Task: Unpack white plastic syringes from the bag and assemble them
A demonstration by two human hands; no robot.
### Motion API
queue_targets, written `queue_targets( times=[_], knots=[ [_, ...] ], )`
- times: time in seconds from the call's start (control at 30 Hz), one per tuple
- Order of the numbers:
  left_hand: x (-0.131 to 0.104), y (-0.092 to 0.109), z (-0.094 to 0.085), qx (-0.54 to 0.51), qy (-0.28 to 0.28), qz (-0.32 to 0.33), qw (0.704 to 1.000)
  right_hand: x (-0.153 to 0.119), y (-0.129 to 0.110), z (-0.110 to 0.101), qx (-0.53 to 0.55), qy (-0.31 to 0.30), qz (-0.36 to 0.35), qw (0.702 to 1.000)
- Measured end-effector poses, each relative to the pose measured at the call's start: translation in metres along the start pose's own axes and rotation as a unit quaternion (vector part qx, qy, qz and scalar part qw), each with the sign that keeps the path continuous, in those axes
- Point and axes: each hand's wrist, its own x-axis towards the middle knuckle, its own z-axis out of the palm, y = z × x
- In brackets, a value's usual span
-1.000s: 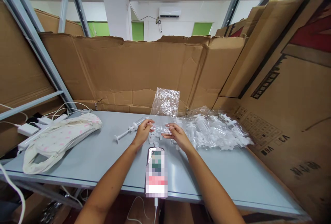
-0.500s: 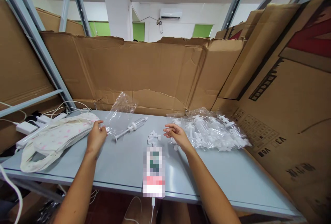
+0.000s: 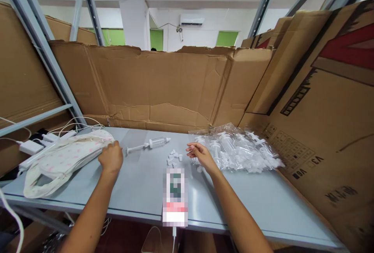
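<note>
My left hand is closed at the left of the table, its curled fingers beside the white pink-patterned cloth bag; what they pinch is hidden. A clear plastic bag lies flat just right of it. Over that bag's lower part lies a clear syringe with its white plunger to the left. My right hand is open and loosely curved, with nothing visible in it, at the left edge of the large clear bag of syringes. Small white pieces lie between my hands.
A phone-like object, blurred out, lies at the table's front edge with a white cable. A white power strip and cables are at the left. Cardboard walls the back, and a printed cardboard box stands at the right.
The clear plastic bag, raised and crumpled before, now lies flat. My left hand has turned and moved slightly lower. The syringe lies more level. My right hand has hardly moved.
</note>
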Motion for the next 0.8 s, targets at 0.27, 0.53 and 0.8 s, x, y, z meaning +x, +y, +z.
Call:
queue_targets(
  times=[0.27,0.53,0.8],
  knots=[
    [0.003,0.069,0.008,-0.102,0.001,0.249,0.963,0.0,0.005,0.002,-0.021,-0.003,-0.014,1.0],
    [0.008,0.098,0.023,-0.122,-0.065,0.237,0.962,0.0,0.006,0.002,-0.033,0.002,-0.015,0.999],
    [-0.006,0.103,-0.003,-0.243,-0.059,0.219,0.943,-0.004,0.005,0.006,-0.174,0.034,-0.086,0.98]
  ],
)
